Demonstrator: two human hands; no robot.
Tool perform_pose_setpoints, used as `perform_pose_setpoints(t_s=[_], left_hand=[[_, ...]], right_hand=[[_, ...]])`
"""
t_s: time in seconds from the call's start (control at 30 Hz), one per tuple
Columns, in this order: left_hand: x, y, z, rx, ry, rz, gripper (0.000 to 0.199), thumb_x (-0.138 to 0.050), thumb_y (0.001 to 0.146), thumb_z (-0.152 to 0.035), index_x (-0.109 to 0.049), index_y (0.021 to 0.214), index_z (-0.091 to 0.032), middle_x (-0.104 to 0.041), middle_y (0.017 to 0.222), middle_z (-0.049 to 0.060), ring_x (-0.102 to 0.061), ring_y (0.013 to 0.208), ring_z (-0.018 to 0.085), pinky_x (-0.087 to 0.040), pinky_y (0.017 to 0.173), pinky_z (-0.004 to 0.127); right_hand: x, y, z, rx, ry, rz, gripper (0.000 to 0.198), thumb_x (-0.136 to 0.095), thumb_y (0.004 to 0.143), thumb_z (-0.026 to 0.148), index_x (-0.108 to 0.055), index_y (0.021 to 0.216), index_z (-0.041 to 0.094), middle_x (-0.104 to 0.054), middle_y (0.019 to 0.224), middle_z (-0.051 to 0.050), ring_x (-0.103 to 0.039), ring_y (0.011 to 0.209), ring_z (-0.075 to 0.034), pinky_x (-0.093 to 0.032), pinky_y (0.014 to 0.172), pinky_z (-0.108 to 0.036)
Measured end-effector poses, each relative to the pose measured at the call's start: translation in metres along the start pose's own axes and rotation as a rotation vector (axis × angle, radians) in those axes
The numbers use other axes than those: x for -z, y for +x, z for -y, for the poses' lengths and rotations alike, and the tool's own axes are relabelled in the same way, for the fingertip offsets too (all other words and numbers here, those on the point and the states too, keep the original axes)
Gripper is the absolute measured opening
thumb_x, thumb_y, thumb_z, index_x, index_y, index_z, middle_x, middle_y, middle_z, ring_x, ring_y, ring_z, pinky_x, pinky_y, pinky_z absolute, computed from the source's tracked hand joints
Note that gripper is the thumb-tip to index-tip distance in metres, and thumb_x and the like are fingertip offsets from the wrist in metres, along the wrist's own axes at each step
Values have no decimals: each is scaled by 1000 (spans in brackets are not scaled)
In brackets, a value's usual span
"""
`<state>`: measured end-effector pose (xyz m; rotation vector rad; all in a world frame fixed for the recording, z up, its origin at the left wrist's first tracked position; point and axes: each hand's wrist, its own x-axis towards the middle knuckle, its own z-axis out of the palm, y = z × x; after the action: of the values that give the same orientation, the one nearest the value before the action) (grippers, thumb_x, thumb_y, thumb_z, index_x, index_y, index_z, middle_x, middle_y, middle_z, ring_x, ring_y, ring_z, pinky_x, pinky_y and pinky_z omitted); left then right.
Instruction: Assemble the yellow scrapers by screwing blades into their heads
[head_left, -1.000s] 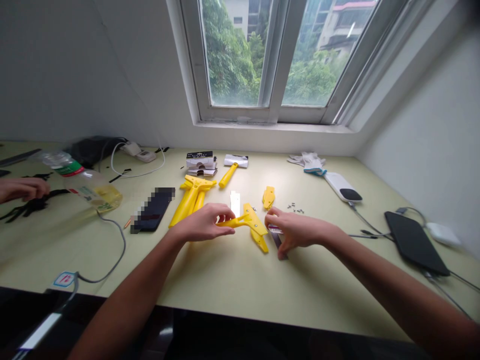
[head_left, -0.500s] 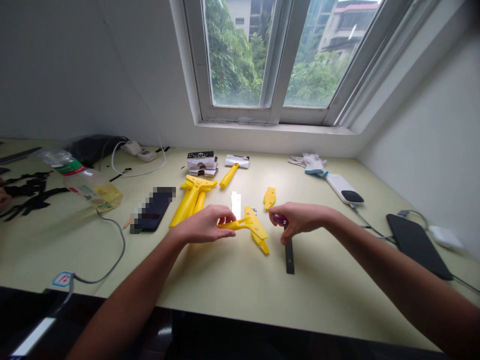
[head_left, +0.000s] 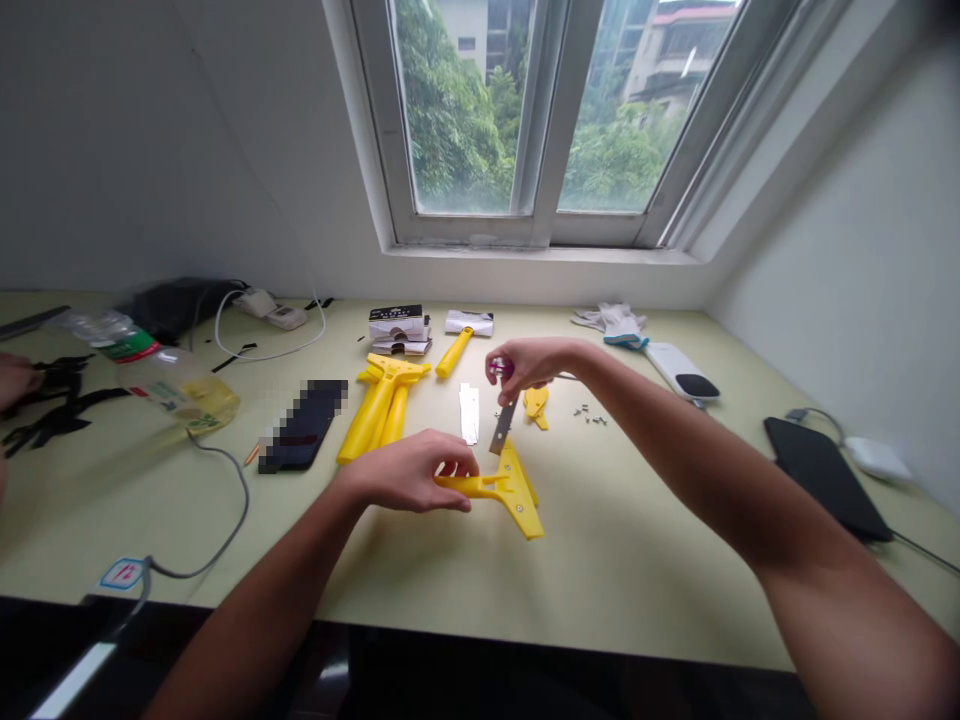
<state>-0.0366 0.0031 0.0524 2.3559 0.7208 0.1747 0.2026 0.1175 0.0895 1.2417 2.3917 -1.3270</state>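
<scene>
My left hand (head_left: 416,470) is closed around the handle of a yellow scraper (head_left: 517,490), held above the table with its wide head pointing right. Screws show in that head. My right hand (head_left: 532,365) is closed on a purple-handled tool (head_left: 500,368), probably a screwdriver, and on a dark scraper blade (head_left: 504,428) with holes. The blade hangs down from the fingers, its lower end by the top of the scraper head; whether they touch I cannot tell. Below the right hand lie a loose yellow head piece (head_left: 536,405) and silver blades (head_left: 469,412).
Several yellow scrapers (head_left: 382,400) lie left of centre, with small boxes (head_left: 397,328) behind. Another scraper (head_left: 456,352) sits nearby. Small screws (head_left: 592,415), gloves (head_left: 615,322), a white device (head_left: 679,370) and a phone (head_left: 821,475) are rightward. A bottle (head_left: 172,375) and another person's hand (head_left: 16,380) are left.
My right hand has moved left and away from me, bringing the dark blade from the right side to the scraper head. The scraper in my left hand has turned and shifted slightly nearer.
</scene>
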Motion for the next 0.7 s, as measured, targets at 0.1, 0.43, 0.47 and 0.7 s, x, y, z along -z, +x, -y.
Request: perform_pose_setpoints(t_s=[0.1, 0.43, 0.47, 0.7], left_hand=[[-2, 0, 2, 3, 10, 7, 24, -69, 79, -40, -65, 88, -19, -58, 78, 0, -52, 72, 13, -39, 67, 25], [-4, 2, 10, 45, 57, -87, 23, -68, 79, -41, -64, 86, -19, -60, 80, 1, -53, 72, 15, -38, 64, 26], [-4, 2, 12, 44, 62, -107, 23, -67, 80, -41, -65, 87, -19, -60, 81, 1, -54, 72, 15, -38, 64, 26], [-13, 9, 18, 73, 136, -275, 25, -62, 84, -41, -64, 92, -17, -62, 87, 5, -56, 77, 17, -40, 66, 27]], right_hand=[[3, 34, 8, 9, -89, -2, 48, -81, 61, 43, -55, 94, 19, -56, 67, 5, -43, 49, -6, -35, 45, -20], [-18, 27, 13, 122, -345, -335, 37, -73, 69, 41, -62, 98, 20, -62, 89, -3, -54, 75, -16, -38, 64, -26], [-21, 13, 12, 134, -371, -350, 32, -70, 72, 41, -62, 97, 21, -63, 85, -2, -54, 73, -16, -38, 63, -26], [-45, -56, -2, -42, -86, -150, 34, -62, 79, 43, -59, 107, 23, -62, 92, -4, -55, 68, -14, -43, 51, -22]])
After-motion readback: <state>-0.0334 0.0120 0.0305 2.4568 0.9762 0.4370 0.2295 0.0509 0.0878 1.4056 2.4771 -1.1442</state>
